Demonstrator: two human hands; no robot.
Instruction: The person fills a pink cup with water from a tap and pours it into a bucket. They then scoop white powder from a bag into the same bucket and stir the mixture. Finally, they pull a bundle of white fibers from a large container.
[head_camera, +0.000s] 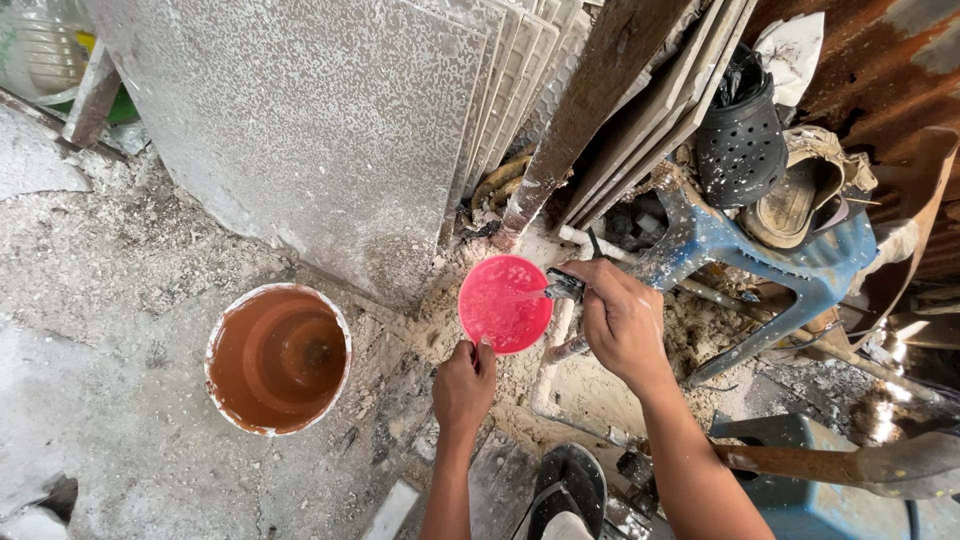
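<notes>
Two hands meet at a small pink bowl (504, 303): the left hand (463, 385) pinches its near rim from below, fingers closed on the plastic, while the right hand (622, 320) is wrapped around what looks like a tap (566, 286) at the bowl's right edge, though the fist hides most of it. A white pipe (556, 340) runs down beneath. Well to the left, a bucket (278, 358) of brown water stands on the dusty floor. Grey tiles (330, 120) lean behind.
</notes>
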